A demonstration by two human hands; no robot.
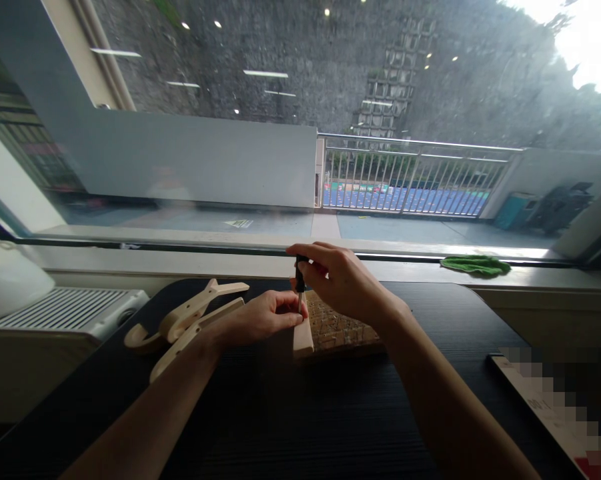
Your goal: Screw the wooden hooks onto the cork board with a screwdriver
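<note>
The right hand (343, 280) is clamped on a screwdriver with a black handle and a thin metal shaft (299, 277), holding it nearly upright, its tip down at a pale, straight wooden strip (303, 339). That strip lies along the left edge of a brown, rectangular panel with a rough, criss-cross surface (343, 327), near the middle of a black, wood-grained counter (260, 413). The left hand (267, 317) has its thumb and bent fingers drawn close around the lower shaft, against the strip; whether they pinch a small piece there cannot be told. Left of the panel, partly behind the left forearm, smooth, curved pieces of pale wood (185, 317) lie grouped together on the counter. A long, pale, flat object with dark edging (523, 387) lies at the right, partly pixelated. Beyond the counter, a crumpled green cloth (475, 265) rests on the white windowsill (400, 271), below a large glass window.
</note>
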